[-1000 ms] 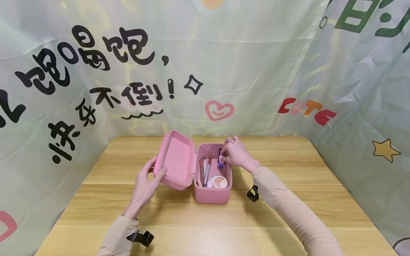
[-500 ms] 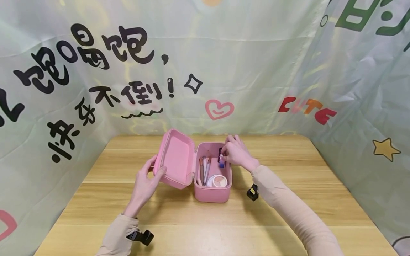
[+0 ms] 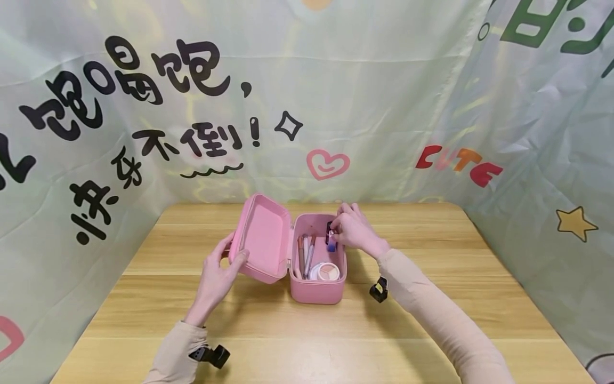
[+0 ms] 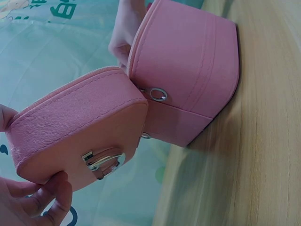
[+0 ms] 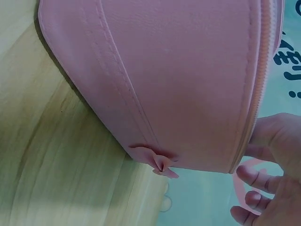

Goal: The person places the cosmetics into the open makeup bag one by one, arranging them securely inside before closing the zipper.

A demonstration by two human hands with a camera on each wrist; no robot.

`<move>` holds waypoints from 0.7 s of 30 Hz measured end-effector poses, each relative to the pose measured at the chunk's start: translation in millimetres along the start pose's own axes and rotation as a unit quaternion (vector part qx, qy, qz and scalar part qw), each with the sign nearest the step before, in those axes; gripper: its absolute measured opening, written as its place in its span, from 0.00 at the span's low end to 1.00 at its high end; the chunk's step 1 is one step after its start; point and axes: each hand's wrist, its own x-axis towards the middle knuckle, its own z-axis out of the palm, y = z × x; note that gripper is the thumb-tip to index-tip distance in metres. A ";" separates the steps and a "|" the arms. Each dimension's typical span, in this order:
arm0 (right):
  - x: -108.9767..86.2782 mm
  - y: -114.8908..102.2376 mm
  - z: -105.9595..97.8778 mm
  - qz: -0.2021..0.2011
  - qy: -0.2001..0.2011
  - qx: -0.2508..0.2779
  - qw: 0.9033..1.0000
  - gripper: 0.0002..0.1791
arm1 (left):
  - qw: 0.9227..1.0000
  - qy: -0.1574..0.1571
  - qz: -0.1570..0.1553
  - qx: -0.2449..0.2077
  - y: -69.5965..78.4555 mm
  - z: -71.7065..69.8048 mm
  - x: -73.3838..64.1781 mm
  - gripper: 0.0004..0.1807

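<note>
A pink zip-up cosmetic case (image 3: pixel 317 293) stands on the table, its lid (image 3: pixel 264 237) swung out to the left. My left hand (image 3: pixel 218 277) grips the lid's outer edge, thumb on the near side; the left wrist view has its fingers (image 4: pixel 55 195) against the lid's outside. My right hand (image 3: pixel 356 229) reaches over the case's right rim and pinches a small purple-blue tube (image 3: pixel 331 246) near the back right corner. Beside the tube is a dark item (image 3: pixel 328 230), partly covered by the fingers. In the right wrist view the case wall hides the fingertips and the tube.
Several slim makeup pens (image 3: pixel 307 256) lean along the case's left inner wall. A round white compact with divided pale colours (image 3: pixel 329 272) lies at its front. The case sits on a wooden table (image 3: pixel 408 330), with a printed cloth (image 3: pixel 374 106) hanging behind.
</note>
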 end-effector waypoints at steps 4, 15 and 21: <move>-3.7 3.5 2.0 -0.010 0.033 0.039 0.999 0.11 | 1.000 -0.001 -0.001 -0.001 0.4 -0.1 0.0 0.31; -22.6 16.6 6.3 0.071 0.089 0.287 0.951 0.19 | 1.000 0.000 -0.002 0.001 0.8 0.0 -0.2 0.31; -36.2 18.0 10.0 0.125 0.064 0.370 0.918 0.26 | 1.000 0.002 -0.002 -0.001 1.2 0.1 -0.2 0.31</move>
